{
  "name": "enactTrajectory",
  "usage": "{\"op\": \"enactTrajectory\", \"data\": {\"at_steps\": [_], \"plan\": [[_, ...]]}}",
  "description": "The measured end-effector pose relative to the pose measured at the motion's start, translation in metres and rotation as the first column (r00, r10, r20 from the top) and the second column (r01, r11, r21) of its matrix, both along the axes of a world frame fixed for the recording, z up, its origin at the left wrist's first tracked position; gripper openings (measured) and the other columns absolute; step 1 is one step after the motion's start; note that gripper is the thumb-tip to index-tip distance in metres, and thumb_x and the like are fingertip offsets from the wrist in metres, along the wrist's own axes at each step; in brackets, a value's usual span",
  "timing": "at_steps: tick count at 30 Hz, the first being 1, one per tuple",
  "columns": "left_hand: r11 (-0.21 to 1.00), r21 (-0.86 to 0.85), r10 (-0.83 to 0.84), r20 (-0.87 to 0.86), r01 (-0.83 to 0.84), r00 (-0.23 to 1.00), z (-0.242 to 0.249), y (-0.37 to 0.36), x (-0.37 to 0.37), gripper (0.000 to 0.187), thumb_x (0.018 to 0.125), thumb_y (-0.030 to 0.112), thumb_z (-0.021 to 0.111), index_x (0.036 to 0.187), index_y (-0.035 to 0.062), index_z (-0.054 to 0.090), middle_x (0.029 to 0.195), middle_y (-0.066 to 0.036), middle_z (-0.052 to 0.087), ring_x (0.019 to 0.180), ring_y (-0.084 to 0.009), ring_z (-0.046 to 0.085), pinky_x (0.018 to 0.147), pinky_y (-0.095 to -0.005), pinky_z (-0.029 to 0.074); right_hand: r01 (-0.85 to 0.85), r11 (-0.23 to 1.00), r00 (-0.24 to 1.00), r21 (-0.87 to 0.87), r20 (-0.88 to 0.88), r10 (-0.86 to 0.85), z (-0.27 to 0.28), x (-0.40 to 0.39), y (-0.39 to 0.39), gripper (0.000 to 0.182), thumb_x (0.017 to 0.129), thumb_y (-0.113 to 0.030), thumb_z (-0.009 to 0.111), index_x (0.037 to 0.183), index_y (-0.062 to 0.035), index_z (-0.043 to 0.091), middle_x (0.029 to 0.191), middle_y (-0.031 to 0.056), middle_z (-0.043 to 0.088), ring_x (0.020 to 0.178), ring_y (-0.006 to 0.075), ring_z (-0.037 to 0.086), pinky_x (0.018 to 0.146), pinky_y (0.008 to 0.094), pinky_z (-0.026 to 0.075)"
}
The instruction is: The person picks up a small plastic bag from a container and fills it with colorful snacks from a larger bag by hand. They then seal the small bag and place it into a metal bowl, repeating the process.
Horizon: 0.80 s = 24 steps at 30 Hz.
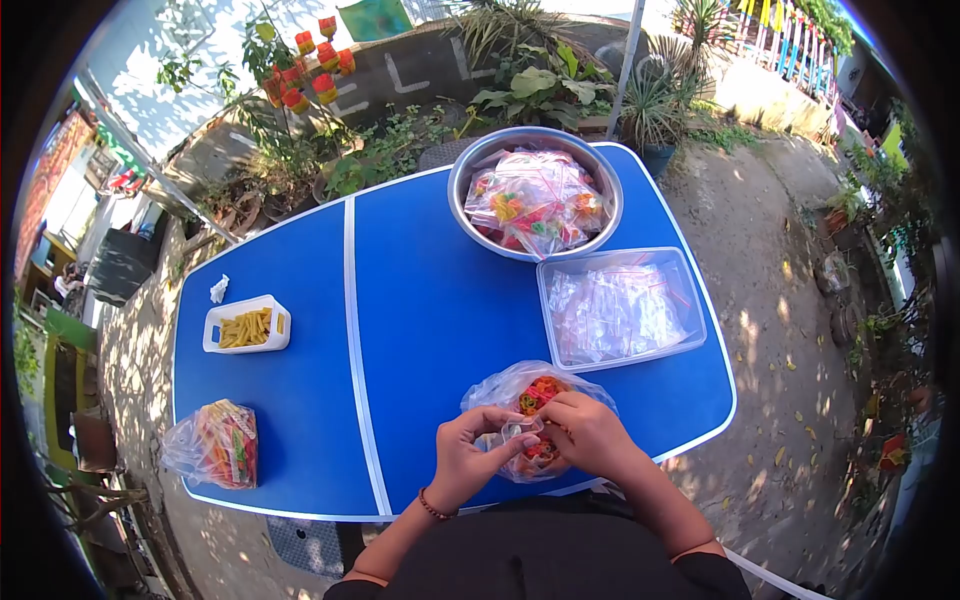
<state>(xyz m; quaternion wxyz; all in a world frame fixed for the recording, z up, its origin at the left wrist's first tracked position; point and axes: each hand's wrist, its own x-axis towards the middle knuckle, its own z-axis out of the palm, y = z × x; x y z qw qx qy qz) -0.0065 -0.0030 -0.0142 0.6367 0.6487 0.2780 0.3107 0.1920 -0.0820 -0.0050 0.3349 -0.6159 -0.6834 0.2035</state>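
Observation:
A small clear plastic bag [521,429] is pinched in the fingers of my left hand [468,452]. My right hand [592,432] is closed too, its fingertips at the right edge of that bag; their exact grip is partly hidden. Beneath both hands lies a large clear plastic bag [490,388], open, with many small red, orange and green pieces [541,393] in it. These pieces are too small to name for certain.
The blue table [420,300] bears a metal basin [460,215] of filled small bags, a clear plastic box [697,335] of flat clear bags, a white container [240,348] with yellowish sticks, a bag of colourful sticks [225,445] and a crumpled white scrap [219,289].

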Motion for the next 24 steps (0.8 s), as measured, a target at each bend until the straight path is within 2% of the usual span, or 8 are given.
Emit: {"op": "enactTrajectory", "data": {"at_steps": [4, 7, 10, 13, 16, 19, 22, 24], "plan": [[0.996, 0.083, 0.050, -0.053, -0.046, 0.997, 0.005, 0.000, 0.002, 0.031, 0.081, 0.006, 0.085, 0.106, -0.0022, 0.070, 0.101, -0.013, 0.076, 0.093, -0.0156, 0.073, 0.082, -0.0277, 0.058, 0.246, 0.969, 0.887, -0.004, -0.401, -0.227, 0.023, -0.001, -0.005, 0.018, 0.078, 0.002, 0.080, 0.094, -0.0016, 0.073, 0.090, 0.0095, 0.073, 0.077, 0.0142, 0.065, 0.064, 0.0290, 0.051], [0.989, 0.148, 0.039, -0.106, -0.023, 0.994, 0.010, 0.000, 0.003, 0.030, 0.080, 0.008, 0.086, 0.105, -0.0007, 0.072, 0.099, -0.011, 0.076, 0.091, -0.0141, 0.073, 0.081, -0.0275, 0.058, 0.108, 0.984, 0.922, 0.139, -0.384, -0.047, 0.033, 0.001, -0.004, 0.015, 0.077, 0.000, 0.080, 0.090, -0.0032, 0.074, 0.087, 0.0081, 0.073, 0.076, 0.0164, 0.065, 0.067, 0.0293, 0.051], [0.981, 0.195, 0.014, -0.151, 0.016, 0.988, 0.015, 0.000, 0.005, 0.030, 0.079, 0.010, 0.086, 0.105, 0.0004, 0.073, 0.097, -0.010, 0.077, 0.090, -0.0134, 0.073, 0.081, -0.0274, 0.058, 0.042, 0.968, 0.965, 0.248, -0.262, 0.025, 0.028, -0.001, -0.001, 0.016, 0.075, 0.000, 0.081, 0.089, -0.0069, 0.076, 0.086, 0.0046, 0.071, 0.077, 0.0195, 0.062, 0.072, 0.0302, 0.050], [0.983, 0.181, -0.004, -0.124, 0.026, 0.992, 0.011, -0.002, 0.005, 0.030, 0.080, 0.009, 0.084, 0.107, 0.0007, 0.073, 0.097, -0.009, 0.077, 0.089, -0.0141, 0.074, 0.081, -0.0275, 0.058, -0.043, 0.986, 0.984, 0.161, -0.162, 0.070, 0.032, -0.001, -0.006, 0.016, 0.078, -0.009, 0.079, 0.094, -0.0100, 0.076, 0.099, 0.0079, 0.067, 0.094, 0.0280, 0.059, 0.081, 0.0380, 0.051], [0.993, 0.113, -0.029, -0.090, 0.039, 0.995, 0.007, -0.003, 0.005, 0.031, 0.083, 0.009, 0.082, 0.111, 0.0006, 0.072, 0.097, -0.010, 0.076, 0.090, -0.0145, 0.074, 0.081, -0.0272, 0.058, -0.062, 0.994, 0.994, 0.089, -0.084, 0.069, 0.039, 0.001, -0.008, 0.018, 0.080, -0.015, 0.077, 0.098, -0.0124, 0.077, 0.111, 0.0121, 0.062, 0.104, 0.0319, 0.055, 0.088, 0.0426, 0.049], [0.996, -0.013, -0.093, -0.057, 0.093, 0.994, 0.007, -0.004, 0.004, 0.031, 0.087, 0.008, 0.077, 0.116, -0.0004, 0.070, 0.104, -0.010, 0.075, 0.096, -0.0142, 0.071, 0.086, -0.0278, 0.057, -0.086, 0.995, 0.981, 0.050, -0.169, 0.093, 0.037, 0.004, -0.008, 0.018, 0.082, -0.019, 0.075, 0.099, -0.0122, 0.078, 0.118, 0.0154, 0.059, 0.110, 0.0341, 0.053, 0.094, 0.0456, 0.046], [0.976, -0.130, -0.175, 0.010, 0.175, 0.984, 0.004, -0.004, 0.003, 0.029, 0.094, 0.005, 0.070, 0.121, -0.0029, 0.067, 0.115, -0.013, 0.072, 0.106, -0.0166, 0.069, 0.093, -0.0301, 0.055, -0.078, 0.987, 0.970, 0.138, -0.218, 0.107, 0.039, 0.003, -0.005, 0.021, 0.081, -0.016, 0.077, 0.101, -0.0103, 0.078, 0.111, 0.0135, 0.060, 0.103, 0.0264, 0.053, 0.088, 0.0378, 0.044], [0.958, -0.194, -0.212, 0.013, 0.211, 0.977, 0.004, -0.003, 0.001, 0.028, 0.098, 0.006, 0.065, 0.125, -0.0037, 0.064, 0.119, -0.015, 0.071, 0.107, -0.0175, 0.068, 0.094, -0.0310, 0.055, 0.002, 0.986, 0.950, 0.164, -0.308, 0.049, 0.040, -0.001, -0.005, 0.019, 0.081, -0.013, 0.076, 0.100, -0.0094, 0.077, 0.108, 0.0136, 0.061, 0.100, 0.0248, 0.056, 0.084, 0.0369, 0.046]]}}
